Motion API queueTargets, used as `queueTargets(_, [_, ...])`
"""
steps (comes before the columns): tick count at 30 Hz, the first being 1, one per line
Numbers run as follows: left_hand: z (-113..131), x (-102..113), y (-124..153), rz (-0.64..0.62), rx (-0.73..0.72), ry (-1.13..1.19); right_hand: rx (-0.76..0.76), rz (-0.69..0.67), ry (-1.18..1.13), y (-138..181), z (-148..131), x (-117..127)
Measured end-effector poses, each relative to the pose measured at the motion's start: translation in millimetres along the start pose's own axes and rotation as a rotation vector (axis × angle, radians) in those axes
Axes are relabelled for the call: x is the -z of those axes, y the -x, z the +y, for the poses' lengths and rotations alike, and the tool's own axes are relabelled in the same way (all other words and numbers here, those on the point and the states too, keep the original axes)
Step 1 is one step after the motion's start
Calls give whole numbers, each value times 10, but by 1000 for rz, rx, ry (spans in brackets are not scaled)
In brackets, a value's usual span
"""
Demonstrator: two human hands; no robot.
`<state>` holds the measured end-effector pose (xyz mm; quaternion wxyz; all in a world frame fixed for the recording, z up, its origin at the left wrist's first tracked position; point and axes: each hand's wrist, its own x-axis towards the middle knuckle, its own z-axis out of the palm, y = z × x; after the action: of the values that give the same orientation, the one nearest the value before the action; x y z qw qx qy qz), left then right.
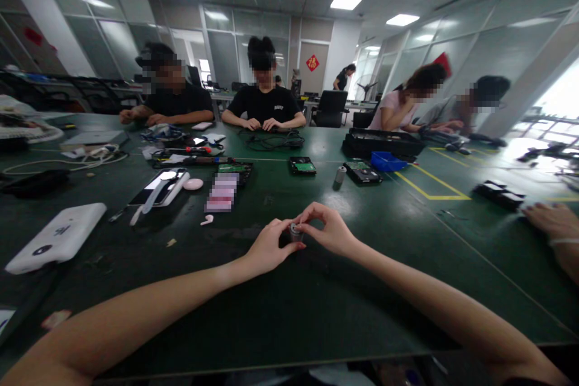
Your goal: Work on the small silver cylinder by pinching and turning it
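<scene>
A small silver metal cylinder (296, 234) stands upright on the green table, gripped at its sides by my left hand (270, 245). The thumb and fingers of that hand wrap round it. My right hand (329, 229) pinches at the top of the same cylinder, its thumb and fingertips pressed together there. Whether something tiny sits between those fingertips is too small to tell. A similar metal cylinder (340, 175) stands farther off, beside a hard drive (363, 172). Another hard drive (303, 166) with a green circuit board lies to its left.
On the left lie a white case (56, 238), a phone with a white back (160, 187), a pink round case (193, 184) and a white earbud (207, 219). A blue tray (388, 161) sits at the back right. Another person's hand (554, 220) rests at the right edge; several people sit opposite.
</scene>
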<state>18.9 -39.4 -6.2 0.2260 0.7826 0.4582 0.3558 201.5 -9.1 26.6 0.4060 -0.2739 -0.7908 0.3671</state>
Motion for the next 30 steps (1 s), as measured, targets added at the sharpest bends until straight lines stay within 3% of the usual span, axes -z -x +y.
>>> queueTargets(9, [-21,-9,-5,8,9,17,-22,-10,17,0,-37,20])
queueTargets(15, [15,12,-1,-8,-10,26,-115,210,57,-20,-16,103])
queueTargets(20, [-10,-5,1,-2,17,25,20,52,99,-2,-12,16])
queueTargets(24, [-17,-12,-6,1,32,21,-1,82,38,-42,-14,-51])
queueTargets(27, [5,0,-7,-6,19,21,-2,179,-75,-105,62,121])
queueTargets(30, [27,20,-6,-28,5,31,-38,282,-53,-110,299,482])
